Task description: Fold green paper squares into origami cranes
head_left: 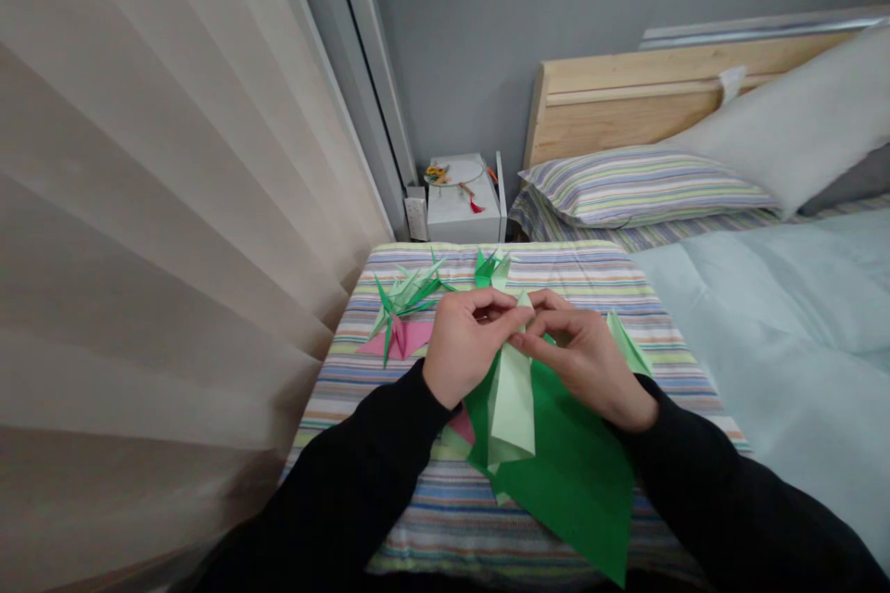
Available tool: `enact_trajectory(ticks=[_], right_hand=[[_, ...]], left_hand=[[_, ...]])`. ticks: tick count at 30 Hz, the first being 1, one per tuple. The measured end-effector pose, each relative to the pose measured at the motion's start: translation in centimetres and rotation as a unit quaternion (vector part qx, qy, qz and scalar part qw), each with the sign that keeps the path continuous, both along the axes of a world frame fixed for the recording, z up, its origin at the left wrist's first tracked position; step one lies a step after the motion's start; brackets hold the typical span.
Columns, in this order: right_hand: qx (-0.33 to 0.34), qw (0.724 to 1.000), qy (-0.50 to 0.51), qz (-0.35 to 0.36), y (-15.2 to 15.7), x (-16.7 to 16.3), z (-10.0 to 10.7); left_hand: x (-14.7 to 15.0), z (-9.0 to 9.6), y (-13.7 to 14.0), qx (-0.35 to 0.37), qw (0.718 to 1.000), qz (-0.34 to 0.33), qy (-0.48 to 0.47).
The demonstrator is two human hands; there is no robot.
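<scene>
Between my two hands is a pale green folded paper, its narrow end pinched by the fingertips and its wider end hanging toward me. My left hand grips it from the left, thumb and fingers closed. On the other side my right hand pinches the same narrow tip, close against the left thumb. Beneath lies a flat dark green sheet of paper. Folded green paper cranes sit in a group at the left, beside a pink folded paper. More green folded pieces stand beyond my hands.
A striped cloth covers the table. Pale curtains hang close on the left. At the right is a bed with a light blue cover and a striped pillow. A white cabinet stands behind the table.
</scene>
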State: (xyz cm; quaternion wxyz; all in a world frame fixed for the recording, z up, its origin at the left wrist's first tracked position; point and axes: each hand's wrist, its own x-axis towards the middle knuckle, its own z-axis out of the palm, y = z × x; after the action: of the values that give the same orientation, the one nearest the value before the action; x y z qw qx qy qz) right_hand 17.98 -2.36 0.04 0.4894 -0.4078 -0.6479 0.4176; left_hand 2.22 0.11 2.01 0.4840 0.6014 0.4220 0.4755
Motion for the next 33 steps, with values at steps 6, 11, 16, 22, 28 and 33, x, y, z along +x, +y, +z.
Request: enact_trajectory(ticks=[6,11,16,22,28,33], right_hand=[[-0.02,0.999,0.038,0.013,-0.09,-0.11,-0.01],[-0.042,0.997,0.056,0.037,-0.44,-0.3,0.51],[-0.048,0.997,0.051,0.046,-0.66,-0.33,0.92],[-0.036,0.998,0.035,0.035,-0.67,-0.41,0.6],[-0.003,1.0,0.001,0.029,-0.73,-0.53,0.37],[0.007,1.0,-0.008,0.026,-0.76,-0.47,0.25]], left_hand=[[-0.41,0.12,0.31,-0.02,0.999,-0.015,-0.029],[-0.8,0.43,0.35,-0.047,0.997,-0.044,-0.051],[-0.81,0.52,0.04,-0.065,0.993,-0.063,-0.072],[-0.44,0.33,0.12,-0.034,0.997,-0.01,-0.064],[-0.42,-0.1,0.42,-0.016,0.998,0.043,-0.043],[-0.42,-0.17,0.37,-0.014,0.998,0.037,-0.052]])
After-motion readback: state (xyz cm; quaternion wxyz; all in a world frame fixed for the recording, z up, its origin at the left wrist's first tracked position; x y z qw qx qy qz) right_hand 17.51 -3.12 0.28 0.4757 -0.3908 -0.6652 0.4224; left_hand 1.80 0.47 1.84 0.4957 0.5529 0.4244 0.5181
